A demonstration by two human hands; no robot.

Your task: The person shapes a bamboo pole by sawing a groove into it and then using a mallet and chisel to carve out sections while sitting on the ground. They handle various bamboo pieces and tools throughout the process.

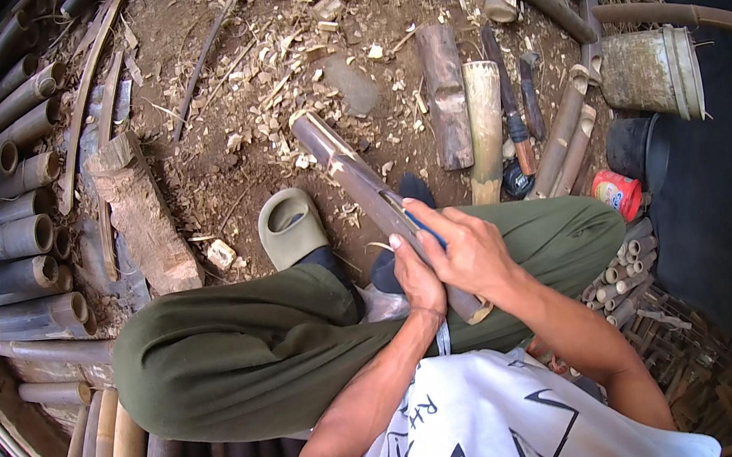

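A dark brown bamboo tube [360, 179] slants from my lap out over the ground, its far end cut open along one side. Wrapped round its near part, my left hand [421, 279] is closed and steadies it. My right hand [466, 248] is closed too, over the top of the tube, around a slim blue tool [430, 236]. Most of that tool is hidden by the fingers, so its kind cannot be made out. A pale curled strip shows beside my left thumb. The tube's near end rests by my right thigh, in green trousers.
Bamboo tubes [10, 240] are stacked at left. A wooden block [143, 213] lies nearer. Ahead right are a brown log [446, 97], a pale bamboo piece [485, 126], a sheathed long knife [509, 98], a bucket [650, 74] and a red container [617, 192]. Wood chips litter the soil.
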